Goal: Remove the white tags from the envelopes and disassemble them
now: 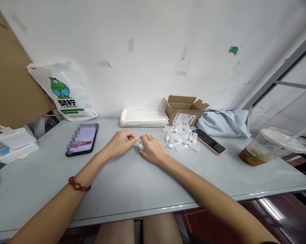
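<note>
Near the middle of the table, my left hand [121, 141] and my right hand [152, 148] nearly meet. A small bunch of white looped cord [139, 143] shows between them. Thumb and fingers of my left hand pinch its left end. The fingers of my right hand curl over the other side and hide part of it. Just right of my right hand lies a loose pile of small translucent white tubes [180, 138] with white loops. Whether a tube is also inside my right hand is hidden.
Behind the hands sit a stack of white envelopes [145, 118] and an open cardboard box [185, 112]. Phones lie left [83, 139] and right [211, 142]. A light-blue pouch [221, 122], tilted-looking drink cup [267, 145], plastic bag [66, 91] and white charger [17, 144] stand around.
</note>
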Demonstrator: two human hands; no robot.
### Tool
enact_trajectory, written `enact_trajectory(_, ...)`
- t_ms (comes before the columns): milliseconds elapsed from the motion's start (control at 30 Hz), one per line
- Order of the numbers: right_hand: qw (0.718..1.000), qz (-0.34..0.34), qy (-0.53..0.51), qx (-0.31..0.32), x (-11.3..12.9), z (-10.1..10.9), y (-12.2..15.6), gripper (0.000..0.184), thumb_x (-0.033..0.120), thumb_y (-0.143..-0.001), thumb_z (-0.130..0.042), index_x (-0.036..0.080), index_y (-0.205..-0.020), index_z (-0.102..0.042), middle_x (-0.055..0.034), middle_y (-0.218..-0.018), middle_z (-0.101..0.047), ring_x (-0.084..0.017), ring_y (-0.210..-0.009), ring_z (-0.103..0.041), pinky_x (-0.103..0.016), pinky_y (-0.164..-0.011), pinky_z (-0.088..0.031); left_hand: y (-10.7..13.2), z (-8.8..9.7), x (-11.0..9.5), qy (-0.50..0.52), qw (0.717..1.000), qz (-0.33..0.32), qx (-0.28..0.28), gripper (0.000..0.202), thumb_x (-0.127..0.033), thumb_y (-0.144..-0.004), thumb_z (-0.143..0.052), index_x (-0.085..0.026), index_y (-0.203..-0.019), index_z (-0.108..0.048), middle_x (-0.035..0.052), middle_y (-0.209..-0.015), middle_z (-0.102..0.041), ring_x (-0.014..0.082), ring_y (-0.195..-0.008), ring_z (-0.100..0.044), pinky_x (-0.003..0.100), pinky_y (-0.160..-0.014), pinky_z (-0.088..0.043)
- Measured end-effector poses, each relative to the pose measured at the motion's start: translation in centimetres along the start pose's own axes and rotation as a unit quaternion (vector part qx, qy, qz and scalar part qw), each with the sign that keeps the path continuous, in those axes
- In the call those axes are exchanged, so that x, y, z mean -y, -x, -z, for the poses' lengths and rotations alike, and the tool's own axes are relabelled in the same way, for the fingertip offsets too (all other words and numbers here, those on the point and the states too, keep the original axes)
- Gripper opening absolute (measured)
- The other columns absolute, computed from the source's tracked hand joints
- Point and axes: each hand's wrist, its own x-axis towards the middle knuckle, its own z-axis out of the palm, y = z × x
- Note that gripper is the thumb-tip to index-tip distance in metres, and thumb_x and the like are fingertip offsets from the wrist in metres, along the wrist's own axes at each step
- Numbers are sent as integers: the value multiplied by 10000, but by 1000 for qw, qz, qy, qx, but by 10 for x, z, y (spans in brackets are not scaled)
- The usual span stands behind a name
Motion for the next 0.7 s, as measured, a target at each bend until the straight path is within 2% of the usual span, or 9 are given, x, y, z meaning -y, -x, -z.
enact_trajectory(300, 1000, -3, -14, 9, -1, 2, -1, 236, 207, -788, -497, 174, -1022, -492, -84, -1022, -609, -218, -932, -550, -283, -636, -388, 0, 4, 0, -15, 1000, -12, -8, 223, -329, -757, -473, -174, -649, -591, 11, -715, -606, 149, -681, -520, 255, -571, -366)
enact_trajectory(467, 999, -32, -16, 10, -7, 5, 0, 273, 200, -780, -501, 167, -1050, -497, -97, -1051, -614, -223, -942, -559, -283, -638, -385, -4, 13, 14, -17, 997, 2, -70, 216, -334, -743, -500, -175, -651, -613, 21, -705, -611, 165, -699, -539, 267, -600, -390)
enact_trajectory(567, 999, -45, -15, 10, -10, 6, 1, 288, 202, -777, -504, 163, -1062, -499, -101, -1055, -617, -227, -941, -565, -287, -636, -384, -6, 14, 21, -22, 997, 5, -76, 210, -332, -746, -520, -179, -651, -628, 21, -707, -615, 164, -688, -538, 273, -613, -402)
enact_trajectory(700, 998, -54, -12, 11, -9, 7, 0, 276, 203, -779, -501, 165, -1053, -503, -102, -1053, -619, -226, -940, -567, -286, -640, -387, -5, 11, 18, 7, 993, -15, -114, 197, -331, -776, -531, -184, -695, -635, 23, -755, -634, 167, -748, -552, 280, -682, -422)
